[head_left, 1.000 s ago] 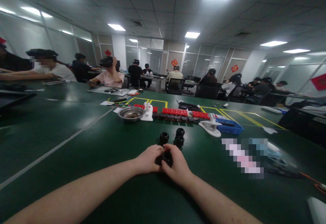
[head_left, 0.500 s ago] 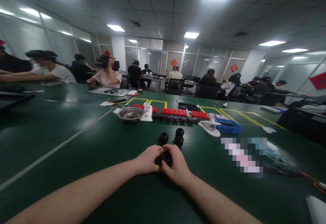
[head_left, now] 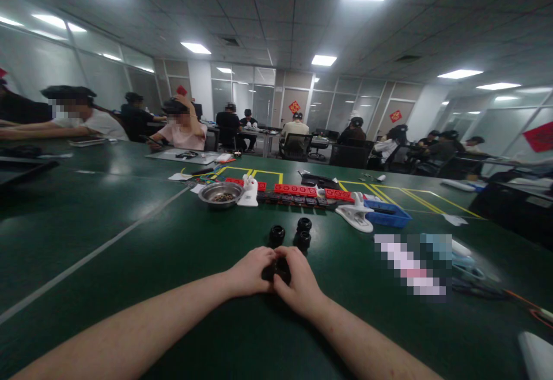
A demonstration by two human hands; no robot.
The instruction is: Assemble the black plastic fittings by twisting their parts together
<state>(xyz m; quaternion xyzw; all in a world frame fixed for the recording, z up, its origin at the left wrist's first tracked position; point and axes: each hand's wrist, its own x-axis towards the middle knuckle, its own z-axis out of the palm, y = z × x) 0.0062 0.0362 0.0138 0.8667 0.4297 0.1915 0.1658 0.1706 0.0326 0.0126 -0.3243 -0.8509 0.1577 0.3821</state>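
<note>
Held piece: glossy black, rounded, plastic-looking piece [head_left: 280,268], low over the near middle of the table, largely hidden by fingers; whether it touches the surface, cannot tell.
Left hand [head_left: 254,270]: closed about the piece's left side, fingers curled over it.
Right hand [head_left: 300,279]: closed about the right side, thumb in front, forefinger over the top; fingertips of both hands meet or nearly meet at the far side.
Step in hand: by judgement, a two-handed hold, gripping or working the piece; turning or pressing cannot be told from this.
Next move calls for: a steady, matched grip, and fingertips kept off the neighbours if the hands go forward.
Black trio: three squat, glossy black cylinders with open tops, one at left [head_left: 277,235], two at right [head_left: 304,225] [head_left: 304,240], one behind the other; just beyond the knuckles, the tightest edge.
Farther edge: shiny round metal bowl [head_left: 206,198], long row of red blocks [head_left: 296,189], white plastic clamp [head_left: 356,219] and blue plastic tray [head_left: 398,219].
Open room: dark green tabletop [head_left: 181,334], bare to the left of the trio and between the forearms.
</note>
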